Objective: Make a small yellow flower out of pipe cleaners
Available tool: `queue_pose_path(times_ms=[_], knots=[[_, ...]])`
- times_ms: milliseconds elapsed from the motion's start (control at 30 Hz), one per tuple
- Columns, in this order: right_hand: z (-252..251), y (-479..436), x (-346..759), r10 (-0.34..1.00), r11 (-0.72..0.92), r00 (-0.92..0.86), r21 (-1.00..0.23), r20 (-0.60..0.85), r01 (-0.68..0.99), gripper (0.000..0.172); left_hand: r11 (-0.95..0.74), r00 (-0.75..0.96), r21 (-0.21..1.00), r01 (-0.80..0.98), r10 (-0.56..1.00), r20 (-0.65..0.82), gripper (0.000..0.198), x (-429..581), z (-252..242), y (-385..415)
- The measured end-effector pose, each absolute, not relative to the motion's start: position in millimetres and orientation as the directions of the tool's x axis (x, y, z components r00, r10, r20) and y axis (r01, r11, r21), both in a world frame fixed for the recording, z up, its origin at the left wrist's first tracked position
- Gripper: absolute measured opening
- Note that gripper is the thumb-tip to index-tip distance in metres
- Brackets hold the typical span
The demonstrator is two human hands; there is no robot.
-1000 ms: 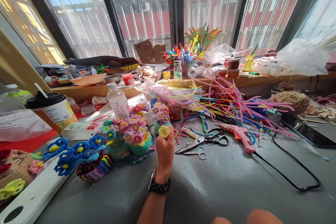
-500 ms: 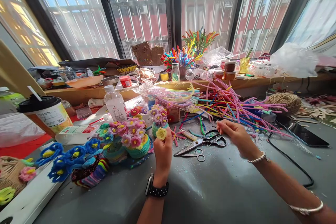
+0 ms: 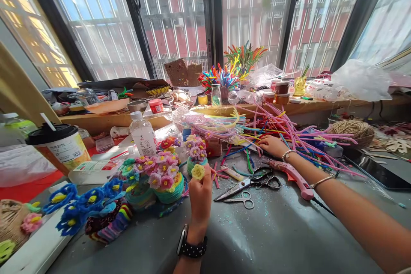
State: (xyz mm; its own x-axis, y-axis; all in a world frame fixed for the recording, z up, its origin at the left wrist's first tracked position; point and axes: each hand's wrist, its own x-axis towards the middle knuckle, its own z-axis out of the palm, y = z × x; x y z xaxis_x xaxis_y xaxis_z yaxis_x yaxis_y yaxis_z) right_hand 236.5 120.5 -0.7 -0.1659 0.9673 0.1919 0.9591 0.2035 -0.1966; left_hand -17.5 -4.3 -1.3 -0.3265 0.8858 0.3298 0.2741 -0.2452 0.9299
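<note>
My left hand is closed, pinching a small yellow pipe-cleaner flower upright between thumb and finger. Just behind it stands a turquoise pot of pink and purple flowers. My right hand reaches over the left part of the pipe-cleaner pile, fingers stretched out and pointing left; their tips are partly lost among the stems. Beneath my right forearm a pink hot glue gun lies on the table. Large black-handled scissors and small silver scissors lie between my hands.
Blue flowers in a striped pot and a pot of pink flowers stand to the left. Behind them are a water bottle and a drink cup. A phone and a twine ball lie at right.
My right hand has gone from beside the scissors' handles forward to the pipe-cleaner pile, its fingers extending from a pinch. The glue gun now shows under my forearm. My left hand keeps the yellow flower.
</note>
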Motion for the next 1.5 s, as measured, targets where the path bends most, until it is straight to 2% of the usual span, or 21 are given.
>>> queue_pose_path(times_ms=[167,300,467,600,767,867,1000,1133,1300,1500], knots=[[-5.6,134.4,223.4,0.979,0.195,-0.188,-0.080,0.084,0.978,0.016,-0.244,-0.329,0.930,0.273,0.885,0.329,0.034,-18.3,-1.3,-4.6],[0.9,140.3,221.8,0.987,0.150,-0.149,-0.025,0.059,0.988,0.021,-0.234,-0.330,0.935,0.265,0.889,0.316,0.035,-17.7,-0.7,-4.8],[14.6,145.6,226.6,0.988,0.062,-0.063,0.008,0.143,0.998,0.019,-0.238,-0.329,0.935,0.261,0.889,0.319,0.033,-17.0,0.0,-5.2],[21.1,145.2,230.5,0.972,0.047,-0.041,-0.020,0.231,0.999,0.015,-0.247,-0.327,0.934,0.258,0.887,0.325,0.033,-17.4,-1.3,-5.3],[29.5,141.2,227.6,0.918,0.010,0.028,-0.092,0.396,0.996,0.028,-0.229,-0.314,0.953,0.197,0.907,0.282,0.035,-16.6,-1.4,-6.5],[33.0,138.8,219.5,0.885,0.037,0.020,-0.113,0.465,0.993,0.034,-0.246,-0.298,0.954,0.174,0.910,0.289,0.035,-16.2,-1.1,-5.6],[30.7,134.6,203.4,0.849,0.116,-0.043,-0.106,0.526,0.988,0.030,-0.287,-0.322,0.943,0.171,0.888,0.329,0.035,-17.1,-4.9,-3.1],[24.9,130.3,189.5,0.861,0.209,-0.157,-0.054,0.484,0.976,0.027,-0.327,-0.456,0.905,0.274,0.784,0.421,0.031,-19.3,-11.9,-2.3],[14.8,128.3,178.9,0.884,0.350,-0.344,0.041,0.317,0.936,0.017,-0.379,-0.549,0.868,0.320,0.673,0.496,0.027,-20.4,-21.5,-0.2],[-3.8,133.9,165.8,0.898,0.341,-0.354,0.095,0.263,0.935,0.020,-0.408,-0.551,0.861,0.304,0.661,0.508,0.030,-21.1,-25.4,3.5]])
